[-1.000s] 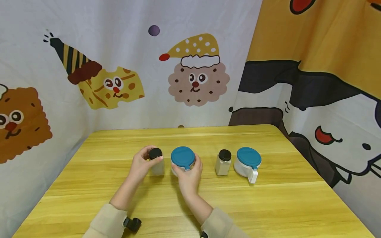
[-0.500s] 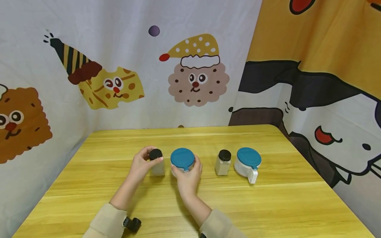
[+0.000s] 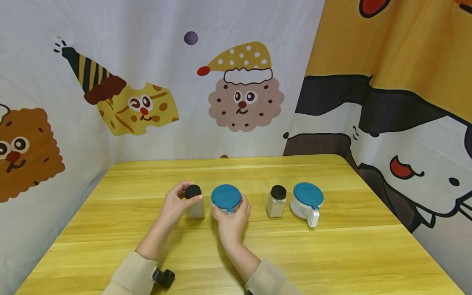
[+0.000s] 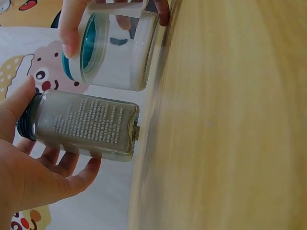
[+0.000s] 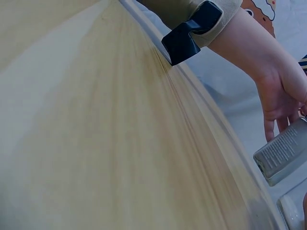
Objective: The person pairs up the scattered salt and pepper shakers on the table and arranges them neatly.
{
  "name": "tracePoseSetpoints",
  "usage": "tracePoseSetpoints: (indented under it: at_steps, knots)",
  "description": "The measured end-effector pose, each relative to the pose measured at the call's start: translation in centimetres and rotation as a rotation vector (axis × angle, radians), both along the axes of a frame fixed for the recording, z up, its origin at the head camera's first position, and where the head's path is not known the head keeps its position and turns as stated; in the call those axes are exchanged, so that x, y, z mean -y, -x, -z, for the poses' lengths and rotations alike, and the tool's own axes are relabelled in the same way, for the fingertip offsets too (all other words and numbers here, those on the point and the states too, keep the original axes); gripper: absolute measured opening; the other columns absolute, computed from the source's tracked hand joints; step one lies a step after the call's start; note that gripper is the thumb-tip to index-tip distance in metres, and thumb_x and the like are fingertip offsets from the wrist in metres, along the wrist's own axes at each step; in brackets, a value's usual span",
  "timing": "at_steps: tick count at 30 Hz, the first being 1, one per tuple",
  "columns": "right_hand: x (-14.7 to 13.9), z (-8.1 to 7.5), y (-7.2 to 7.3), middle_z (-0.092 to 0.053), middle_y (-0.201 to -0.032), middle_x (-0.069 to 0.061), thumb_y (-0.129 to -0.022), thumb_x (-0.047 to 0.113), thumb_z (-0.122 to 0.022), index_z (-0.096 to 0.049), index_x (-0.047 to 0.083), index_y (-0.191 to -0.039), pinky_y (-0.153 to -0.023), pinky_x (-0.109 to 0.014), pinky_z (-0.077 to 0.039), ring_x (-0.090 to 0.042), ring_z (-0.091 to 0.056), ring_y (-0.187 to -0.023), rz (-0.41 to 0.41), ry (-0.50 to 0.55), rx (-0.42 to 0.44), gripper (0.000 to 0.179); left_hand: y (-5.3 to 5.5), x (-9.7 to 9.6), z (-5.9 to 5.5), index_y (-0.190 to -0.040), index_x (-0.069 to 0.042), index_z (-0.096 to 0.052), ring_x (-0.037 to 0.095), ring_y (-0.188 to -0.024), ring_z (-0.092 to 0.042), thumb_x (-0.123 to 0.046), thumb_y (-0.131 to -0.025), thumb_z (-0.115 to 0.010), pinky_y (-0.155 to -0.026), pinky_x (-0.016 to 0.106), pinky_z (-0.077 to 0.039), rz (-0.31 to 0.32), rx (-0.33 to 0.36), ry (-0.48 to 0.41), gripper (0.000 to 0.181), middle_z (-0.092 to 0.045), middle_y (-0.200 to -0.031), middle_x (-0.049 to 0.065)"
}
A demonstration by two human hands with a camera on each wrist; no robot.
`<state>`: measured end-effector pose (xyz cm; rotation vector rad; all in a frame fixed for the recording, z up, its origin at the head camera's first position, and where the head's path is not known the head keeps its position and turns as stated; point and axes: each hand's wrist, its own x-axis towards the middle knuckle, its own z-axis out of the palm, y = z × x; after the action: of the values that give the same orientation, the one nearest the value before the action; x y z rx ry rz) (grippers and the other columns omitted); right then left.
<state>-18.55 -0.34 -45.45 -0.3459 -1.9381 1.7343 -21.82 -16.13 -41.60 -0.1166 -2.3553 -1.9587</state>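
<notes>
My left hand [image 3: 174, 205] grips a square spice jar [image 3: 196, 210] by its black screw lid and upper body. Rows of small print cover one side of that spice jar [image 4: 86, 122] in the left wrist view. Just to its right, my right hand [image 3: 234, 223] holds a round seasoning jar [image 3: 225, 196] with a blue lid, thumb in front and fingers round the far side. Its clear glass wall shows up close in the left wrist view, beside the spice jar. The right wrist view catches the spice jar [image 5: 282, 152] at its edge and little of the seasoning jar.
On the wooden table [image 3: 332, 254], to the right, stand a second black-lidded spice jar [image 3: 276, 203] and a second blue-lidded seasoning jar [image 3: 307, 200] with a white handle. A black camera mount [image 3: 164, 278] sits on the left cuff. Printed curtains hang behind the table.
My right hand has drawn the blue-lidded seasoning jar slightly towards me. The left hand and its spice jar have barely shifted; the two jars on the right have stayed put.
</notes>
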Motion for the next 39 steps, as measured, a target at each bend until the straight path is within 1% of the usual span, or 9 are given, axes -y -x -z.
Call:
tracePoseSetpoints:
  at_steps: [7,19,24,32,39]
  knots:
    - [0.3,0.1,-0.1,-0.045,-0.130,-0.012,-0.063,0.023,-0.091,-0.044,0.006,-0.136,-0.100,-0.056,-0.029,-0.032,-0.041,-0.121,0.012,-0.002,0.002,0.089,0.1,0.2,0.2,-0.120,-0.005,-0.057,0.027,-0.104,-0.053,-0.013,-0.080,-0.079,-0.080,0.030,-0.048,0.002,0.005,-0.005,0.046,-0.055,-0.114,0.013]
    - [0.6,-0.1,-0.1,-0.047,-0.126,-0.014,-0.061,0.021,-0.093,-0.046,0.005,-0.133,-0.098,-0.057,-0.029,-0.034,-0.040,-0.119,0.048,-0.015,-0.011,0.087,0.1,0.2,0.2,-0.120,-0.005,-0.057,0.026,-0.104,-0.054,-0.013,-0.080,-0.079,-0.079,0.031,-0.048,0.008,0.002,-0.012,0.045,-0.055,-0.113,0.013]
    - [0.7,0.1,-0.1,-0.047,-0.126,-0.014,-0.061,0.020,-0.092,-0.046,0.004,-0.134,-0.098,-0.058,-0.028,-0.034,-0.040,-0.119,0.053,-0.013,-0.015,0.088,0.1,0.1,0.2,-0.120,-0.006,-0.057,0.027,-0.104,-0.053,-0.014,-0.080,-0.079,-0.080,0.032,-0.048,0.007,0.012,-0.008,0.046,-0.055,-0.113,0.013]
    - [0.9,0.2,0.0,-0.046,-0.127,-0.014,-0.061,0.021,-0.092,-0.046,0.006,-0.134,-0.097,-0.058,-0.028,-0.034,-0.039,-0.119,0.059,-0.018,-0.014,0.088,0.1,0.1,0.2,-0.120,-0.006,-0.057,0.027,-0.104,-0.053,-0.014,-0.080,-0.079,-0.080,0.033,-0.047,0.004,0.019,-0.003,0.046,-0.055,-0.114,0.013]
    - [1.1,0.1,0.0,-0.045,-0.129,-0.015,-0.062,0.020,-0.092,-0.045,0.003,-0.135,-0.098,-0.058,-0.027,-0.035,-0.038,-0.121,0.059,-0.005,-0.012,0.089,0.2,0.2,0.3,-0.119,-0.006,-0.058,0.026,-0.102,-0.053,-0.014,-0.080,-0.080,-0.078,0.032,-0.047,-0.008,0.019,0.007,0.046,-0.055,-0.112,0.012]
